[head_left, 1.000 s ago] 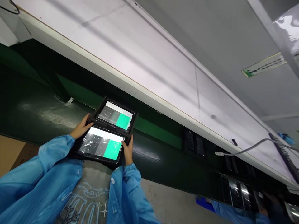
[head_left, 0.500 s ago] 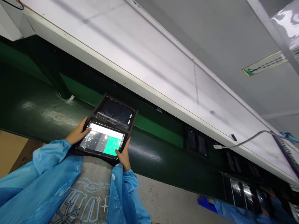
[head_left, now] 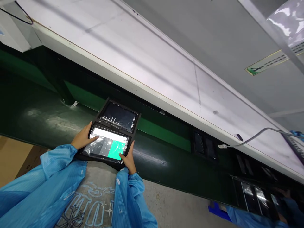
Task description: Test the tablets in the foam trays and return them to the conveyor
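Observation:
A tablet [head_left: 101,146] in clear film lies in the near half of a black tray [head_left: 136,126], its screen lit with a white bar, grey keypad areas and a green block. My left hand [head_left: 83,136] grips its left side, thumb reaching over the screen. On the right side, my right hand [head_left: 129,161] is closed round the edge, its thumb on the green block. Fingers under the edges are hidden. A second tablet [head_left: 118,114], dark-screened and film-covered with small white labels, occupies the tray's far half.
The dark green bench [head_left: 161,171] runs under a long white shelf [head_left: 147,66]. Farther right are another black tray [head_left: 204,147], a grey cable [head_left: 255,136] with a white plug, and another person's blue sleeve [head_left: 244,217]. A cardboard box [head_left: 14,160] stands at lower left.
My left thumb has slid a little farther over the screen. Small dark characters now show at the right of the white bar. The whole view has shifted slightly.

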The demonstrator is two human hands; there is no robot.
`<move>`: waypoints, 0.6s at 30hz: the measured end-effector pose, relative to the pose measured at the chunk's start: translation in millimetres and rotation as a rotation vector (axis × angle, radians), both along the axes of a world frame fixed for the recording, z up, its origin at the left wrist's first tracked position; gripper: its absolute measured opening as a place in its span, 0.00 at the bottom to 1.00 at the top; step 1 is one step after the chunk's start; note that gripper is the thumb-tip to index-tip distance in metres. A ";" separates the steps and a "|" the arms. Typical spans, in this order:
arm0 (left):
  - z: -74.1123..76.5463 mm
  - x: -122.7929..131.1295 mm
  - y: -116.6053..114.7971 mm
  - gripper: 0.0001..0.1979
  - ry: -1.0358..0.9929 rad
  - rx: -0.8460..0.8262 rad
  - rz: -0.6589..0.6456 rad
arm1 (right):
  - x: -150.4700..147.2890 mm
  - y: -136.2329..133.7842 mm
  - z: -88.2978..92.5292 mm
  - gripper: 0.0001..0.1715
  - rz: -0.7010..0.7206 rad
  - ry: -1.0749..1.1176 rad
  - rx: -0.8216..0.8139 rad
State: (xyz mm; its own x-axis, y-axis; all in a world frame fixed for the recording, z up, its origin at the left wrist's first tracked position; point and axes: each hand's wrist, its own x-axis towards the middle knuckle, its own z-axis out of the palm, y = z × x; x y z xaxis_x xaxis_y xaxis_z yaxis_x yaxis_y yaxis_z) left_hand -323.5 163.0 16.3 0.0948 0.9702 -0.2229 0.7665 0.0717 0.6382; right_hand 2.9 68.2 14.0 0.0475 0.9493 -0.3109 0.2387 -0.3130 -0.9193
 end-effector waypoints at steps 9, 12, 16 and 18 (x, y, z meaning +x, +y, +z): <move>-9.8 -3.0 2.6 0.50 -0.149 0.048 0.038 | -3.3 1.8 8.8 0.65 -0.064 0.073 0.017; -14.4 -6.4 2.9 0.51 -0.246 0.026 0.055 | -2.5 2.2 7.5 0.72 -0.018 0.052 0.007; -20.0 -8.0 3.2 0.46 -0.366 0.018 0.102 | -4.5 2.4 4.2 0.68 -0.017 -0.014 0.020; -24.1 -8.4 3.2 0.44 -0.374 0.017 0.110 | -5.1 1.8 1.7 0.64 -0.039 -0.031 0.034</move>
State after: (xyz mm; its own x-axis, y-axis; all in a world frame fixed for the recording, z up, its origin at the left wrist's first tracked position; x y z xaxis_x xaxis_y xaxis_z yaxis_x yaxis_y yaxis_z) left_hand -331.9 166.2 -7.8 0.0613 0.9823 -0.1767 0.4689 0.1279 0.8739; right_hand -2.3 70.1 15.7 0.0936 0.9566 -0.2759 0.2551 -0.2909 -0.9221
